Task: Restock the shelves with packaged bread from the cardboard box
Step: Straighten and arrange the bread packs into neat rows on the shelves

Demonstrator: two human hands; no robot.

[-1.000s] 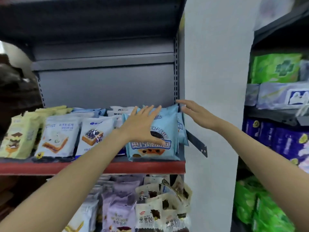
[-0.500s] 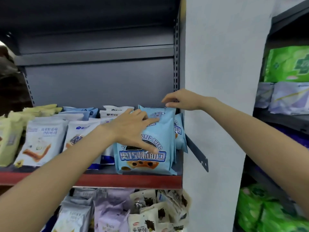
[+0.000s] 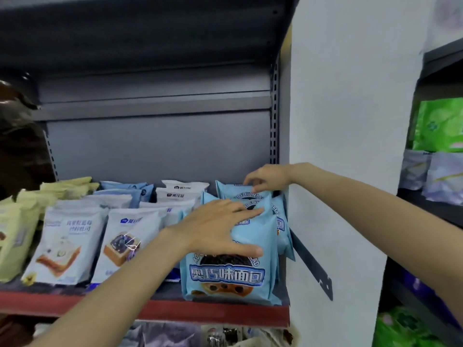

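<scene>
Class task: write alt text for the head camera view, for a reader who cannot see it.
A person's left hand presses flat on the front light-blue plastic bread packet on a red-edged metal shelf, while the right hand pinches the top of the light-blue packet behind. White and yellow packets stand to the left.

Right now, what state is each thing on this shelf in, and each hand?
Front light-blue bread bag: upright at the shelf's front edge, left hand flat on it.
Rear light-blue bread bag: upright behind it, top edge pinched by the right hand.
Left hand: fingers spread, pressing, no grip.
Right hand: fingers curled in a pinching grip.
White toast bags: leaning back in rows.
Yellow bags: leaning back in rows, far left.
</scene>
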